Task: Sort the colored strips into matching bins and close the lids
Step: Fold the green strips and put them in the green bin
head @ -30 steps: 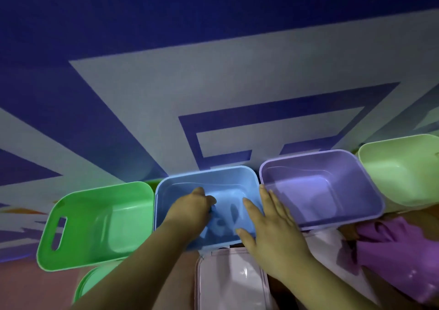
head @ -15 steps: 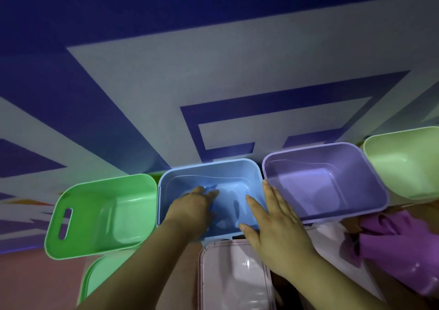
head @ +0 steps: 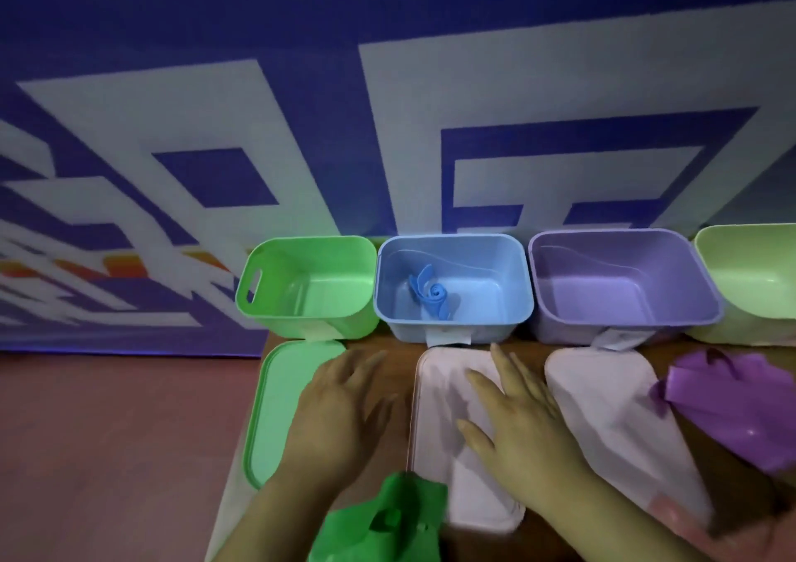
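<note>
- Strips first: one blue strip (head: 430, 294) lies curled on the floor of the blue bin (head: 452, 239), toward its left wall, so we judge that colour at least begun.
- Green strips (head: 387, 518) sit in a heap at the near edge right in front of us, and purple strips (head: 732, 406) lie heaped on the right. Neither heap is in a bin yet.
- We see bare floors in the green bin (head: 310, 241) and the purple bin (head: 624, 234).
- Every lid we can see is off. The green lid (head: 275, 410) lies flat before its bin, the middle pale lid (head: 435, 410) before the blue bin, and the second pale lid (head: 611, 402) before the purple one, just beside the purple heap.
- Our right hand (head: 525, 423) rests on the middle pale lid, fingers straight and spread, gripping nothing.
- Our left hand (head: 344, 406) is over the table (head: 396, 372) between the green lid and the middle one, fingers apart and empty. It is blurred, so we cannot tell whether it touches the wood.
- By our reckoning the job is early: two heaps to sort and all lids to shut.
- The pale green bin (head: 754, 268) is cut off at the right edge, so we cannot see all of its inside.
- The dim bluish light hides the pale lids' true colour.
- The tags on the bin fronts are unreadable.
</note>
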A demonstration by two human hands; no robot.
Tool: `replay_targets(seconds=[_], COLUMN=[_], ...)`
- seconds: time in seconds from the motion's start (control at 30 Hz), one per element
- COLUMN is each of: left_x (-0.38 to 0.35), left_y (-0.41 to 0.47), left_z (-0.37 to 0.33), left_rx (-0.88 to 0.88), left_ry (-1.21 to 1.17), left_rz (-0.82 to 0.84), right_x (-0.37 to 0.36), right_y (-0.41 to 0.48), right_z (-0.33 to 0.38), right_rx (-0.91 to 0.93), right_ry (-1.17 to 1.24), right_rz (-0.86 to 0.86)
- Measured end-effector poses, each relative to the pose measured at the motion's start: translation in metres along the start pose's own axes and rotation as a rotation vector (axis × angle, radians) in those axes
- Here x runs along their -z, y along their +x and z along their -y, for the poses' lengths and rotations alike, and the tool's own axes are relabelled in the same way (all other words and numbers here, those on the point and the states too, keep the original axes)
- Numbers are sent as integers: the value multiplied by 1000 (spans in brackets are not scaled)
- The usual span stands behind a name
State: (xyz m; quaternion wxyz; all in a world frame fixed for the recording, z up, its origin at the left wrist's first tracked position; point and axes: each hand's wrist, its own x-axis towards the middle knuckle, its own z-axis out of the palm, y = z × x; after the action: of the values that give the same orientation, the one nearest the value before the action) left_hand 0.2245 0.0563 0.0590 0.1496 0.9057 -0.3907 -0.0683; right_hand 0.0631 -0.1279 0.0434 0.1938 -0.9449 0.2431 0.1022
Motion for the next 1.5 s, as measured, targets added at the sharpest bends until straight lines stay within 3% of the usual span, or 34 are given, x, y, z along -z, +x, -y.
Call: replay_targets(seconds=[0.13, 0.23, 0.37, 0.77, 0.97, 1.1, 1.23, 1.5], left_x=[-19, -32, -44, -78, -91, -101, -95, -92], left_y=[-71, -115, -155, -225, -229, -229, -226, -235], left_z=[25, 39, 54, 127, 158, 173, 179, 193], left_rx=[148, 238, 328, 639, 649, 646, 787, 951], left_ry=[11, -25, -54, -78, -73, -282, -583, -843], left_rz=[71, 137, 227, 224, 138, 28, -49, -115], right_x=[-23, -46, -67, -136, -178, -191, -196, -202], right_y=[-33, -49, -62, -73, -67, -70, -69, -40], right_z=[26, 39, 57, 128, 148, 163, 183, 216], right_rx=[60, 78, 93, 252, 248, 215, 240, 363], right_ry=[-21, 10, 10, -95, -242, -335, -324, -76], right_rz=[33, 199, 272, 266, 262, 224, 181, 192])
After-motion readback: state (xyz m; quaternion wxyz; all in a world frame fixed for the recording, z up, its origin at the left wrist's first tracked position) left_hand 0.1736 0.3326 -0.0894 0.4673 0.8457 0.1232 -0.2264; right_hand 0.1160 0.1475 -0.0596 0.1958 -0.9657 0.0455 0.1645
